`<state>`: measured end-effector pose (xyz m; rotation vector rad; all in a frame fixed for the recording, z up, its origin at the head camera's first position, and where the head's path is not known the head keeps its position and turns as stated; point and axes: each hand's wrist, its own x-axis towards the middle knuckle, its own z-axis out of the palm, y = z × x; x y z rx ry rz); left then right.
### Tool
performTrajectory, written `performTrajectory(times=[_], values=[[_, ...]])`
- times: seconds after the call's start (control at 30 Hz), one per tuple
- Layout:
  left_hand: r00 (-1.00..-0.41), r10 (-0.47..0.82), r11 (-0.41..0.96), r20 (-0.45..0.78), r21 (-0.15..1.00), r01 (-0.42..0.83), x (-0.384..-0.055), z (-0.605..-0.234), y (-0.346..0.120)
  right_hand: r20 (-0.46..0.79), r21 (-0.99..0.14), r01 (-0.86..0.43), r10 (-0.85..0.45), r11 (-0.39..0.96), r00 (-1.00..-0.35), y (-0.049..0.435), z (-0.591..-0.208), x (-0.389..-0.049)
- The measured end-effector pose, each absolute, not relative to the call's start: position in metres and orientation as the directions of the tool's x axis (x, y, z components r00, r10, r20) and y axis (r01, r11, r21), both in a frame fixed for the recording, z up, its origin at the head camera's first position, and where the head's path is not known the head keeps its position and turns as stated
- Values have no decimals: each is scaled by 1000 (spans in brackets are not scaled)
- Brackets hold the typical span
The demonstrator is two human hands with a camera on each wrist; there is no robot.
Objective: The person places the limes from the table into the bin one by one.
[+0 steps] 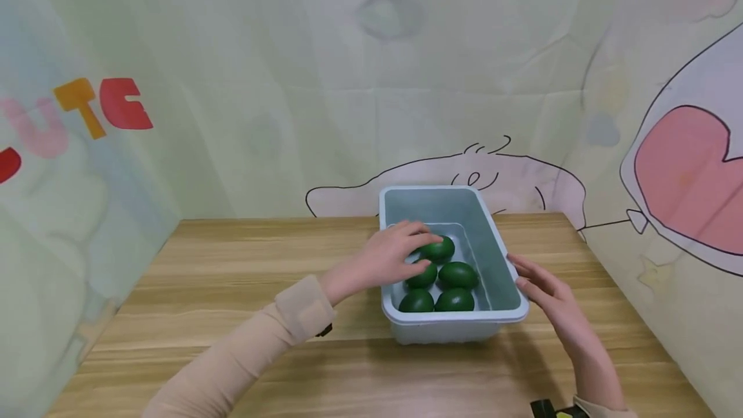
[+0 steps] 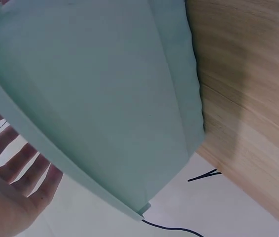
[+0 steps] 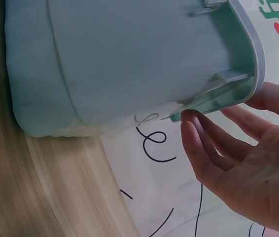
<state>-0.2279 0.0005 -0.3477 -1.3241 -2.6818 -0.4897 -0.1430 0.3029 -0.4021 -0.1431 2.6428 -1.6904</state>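
A pale blue-grey plastic bin (image 1: 455, 317) stands on the wooden table, several dark green avocado-like fruits (image 1: 458, 275) lying in its near half. My left hand (image 1: 390, 255) reaches over the bin's left rim, fingers bent loosely and thumb apart, just above the fruits at the left. Whether its fingertips touch a fruit cannot be told. In the left wrist view the left hand (image 2: 11, 182) shows spread fingers beyond the rim. On the right side, my right hand (image 1: 548, 302) pinches the bin's rim; the right wrist view shows its fingertips under that rim.
The wooden table (image 1: 249, 263) extends to both sides of the bin and in front of it. A printed cloth backdrop (image 1: 261, 115) hangs behind the table and along its sides.
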Motion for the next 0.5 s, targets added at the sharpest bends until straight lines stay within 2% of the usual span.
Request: performTrajectory(times=[0.2,0.5], values=[[-622,740,567,256,261,782,-224,-351,-8,91,-872,-122,-88,474,-992,307,-400,-144],[-636,717,575,287,272,771,-212,-354,-21,140,-758,-167,-93,630,-986,313,-392,-145]])
